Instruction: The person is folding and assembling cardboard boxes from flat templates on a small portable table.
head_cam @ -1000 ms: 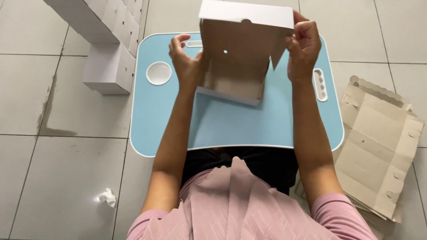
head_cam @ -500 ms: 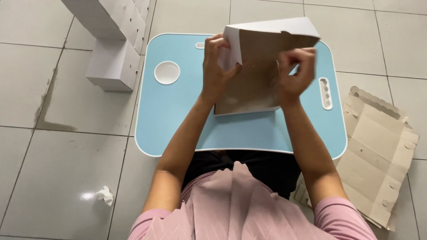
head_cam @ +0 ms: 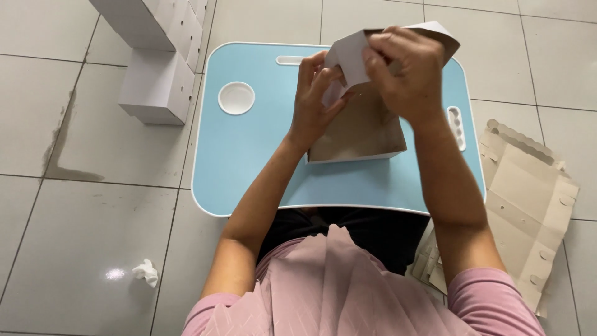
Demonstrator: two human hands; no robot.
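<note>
Both hands are closed on a half-folded cardboard box (head_cam: 364,124), white outside and brown inside, which is held above the far middle of a light blue table (head_cam: 249,162) with its lower edge close to or resting on the tabletop; which of the two cannot be told. The left hand (head_cam: 317,99) has its fingers curled around the box's left wall and a white flap, thumb side toward the camera, the wrist bent upward from a forearm that runs diagonally up from the lower left. The right hand (head_cam: 407,71) comes over the top of the box, back of the hand to the camera, its fingers bent down and pinching the upper white flap near the left hand's fingertips; its forearm rises steeply from the lower right. The two hands are nearly touching at the flap. The table has a round white recess (head_cam: 236,98) near its far left corner and a slotted white insert (head_cam: 457,127) at its right edge. On the tiled floor, finished white boxes (head_cam: 155,87) are stacked left of the table, flat unfolded cardboard sheets (head_cam: 528,199) lie to the right, and a crumpled white scrap (head_cam: 146,272) lies near the person's left side.
</note>
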